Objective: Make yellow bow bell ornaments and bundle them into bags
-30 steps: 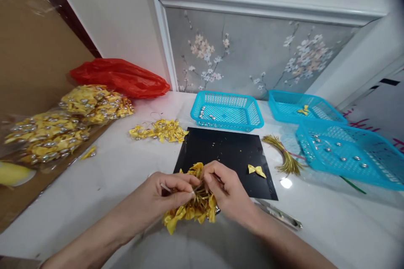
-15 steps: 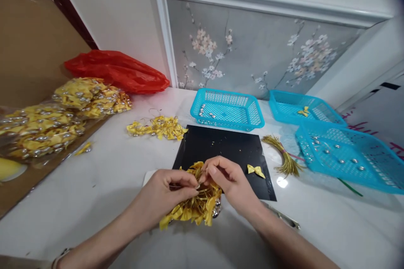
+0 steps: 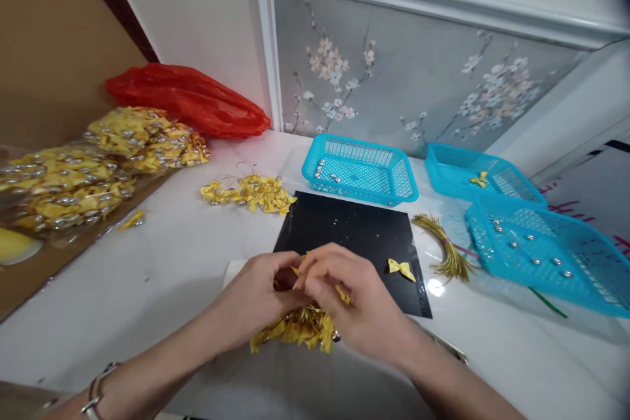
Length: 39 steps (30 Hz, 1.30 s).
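A bunch of yellow ribbon bows (image 3: 295,331) with gold wire stems and silver beads lies at the near edge of a black mat (image 3: 339,226), partly under my hands. My left hand (image 3: 258,295) curls its fingers around the top of the stems. Pressed against it, my right hand (image 3: 339,282) has its thumb and fingers pinched together over the same spot. The fingertips overlap, so what the right one pinches is hidden. A single yellow bow (image 3: 401,269) rests on the mat to the right.
Blue baskets (image 3: 364,197) (image 3: 485,174) (image 3: 556,256) stand behind and to the right, holding silver beads or a bow. Gold wire ties (image 3: 445,249) lie beside the mat. More bows (image 3: 256,193), bagged bows (image 3: 69,187) and a red plastic bag (image 3: 187,102) are left. A metal tool (image 3: 450,344) sits by my right forearm.
My hands have come closer together, and the right fingers have moved left over the left fingertips, covering more of the bunch. The view has shifted slightly.
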{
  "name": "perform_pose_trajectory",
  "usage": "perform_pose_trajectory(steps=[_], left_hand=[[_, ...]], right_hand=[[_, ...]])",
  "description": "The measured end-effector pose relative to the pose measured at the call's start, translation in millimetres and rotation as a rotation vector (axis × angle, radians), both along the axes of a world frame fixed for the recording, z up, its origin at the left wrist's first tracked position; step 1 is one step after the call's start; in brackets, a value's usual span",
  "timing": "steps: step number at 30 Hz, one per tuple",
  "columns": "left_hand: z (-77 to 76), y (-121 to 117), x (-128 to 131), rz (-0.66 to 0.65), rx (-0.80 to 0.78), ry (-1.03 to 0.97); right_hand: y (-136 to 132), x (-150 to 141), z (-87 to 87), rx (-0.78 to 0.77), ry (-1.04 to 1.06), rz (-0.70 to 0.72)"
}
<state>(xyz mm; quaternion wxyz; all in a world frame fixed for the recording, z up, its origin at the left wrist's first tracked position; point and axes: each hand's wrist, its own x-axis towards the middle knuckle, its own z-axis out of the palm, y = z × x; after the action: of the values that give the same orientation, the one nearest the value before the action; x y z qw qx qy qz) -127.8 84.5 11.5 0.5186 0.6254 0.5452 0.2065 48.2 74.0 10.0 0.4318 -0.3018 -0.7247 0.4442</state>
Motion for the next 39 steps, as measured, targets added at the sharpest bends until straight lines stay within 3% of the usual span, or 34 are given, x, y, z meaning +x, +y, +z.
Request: perform_pose_trajectory(steps=[4, 7, 11, 13, 16, 19, 24, 33, 39], left_hand=[[-3.3, 0, -5, -0.027, -0.003, -0.015], [-6.5, -2, -6, 0.012, 0.018, 0.003], [-8.4, -5, -4, 0.045, 0.05, 0.037], [-9.0, -6, -3, 0.042, 0.066, 0.055], [-9.9, -8, -1, 0.033, 0.091, 0.081], [-9.5, -10, -1, 0.037, 0.117, 0.109], [-5.6, -8, -1, 0.034, 0.12, 0.122], [-12.7, -7, -5, -0.004, 0.126, 0.079], [-9.9, -6, -8, -0.036, 0.134, 0.041]], right_hand=[[-24, 8, 5.1, 0.28, -0.303, 0.088], [-33, 25, 2.8, 0.338, -0.529, 0.064], [-26, 38, 8.5, 0.158, -0.488, -0.037], [-18, 33, 11.3, 0.057, -0.412, -0.138], [-7, 16, 8.4, -0.073, -0.477, -0.189], [0, 2, 0.9, -0.175, -0.515, -0.147], [8, 2, -5.0, -0.259, -0.397, -0.07], [16, 3, -14.3, -0.322, -0.306, -0.005], [20, 6, -17.4, -0.365, -0.233, 0.109]])
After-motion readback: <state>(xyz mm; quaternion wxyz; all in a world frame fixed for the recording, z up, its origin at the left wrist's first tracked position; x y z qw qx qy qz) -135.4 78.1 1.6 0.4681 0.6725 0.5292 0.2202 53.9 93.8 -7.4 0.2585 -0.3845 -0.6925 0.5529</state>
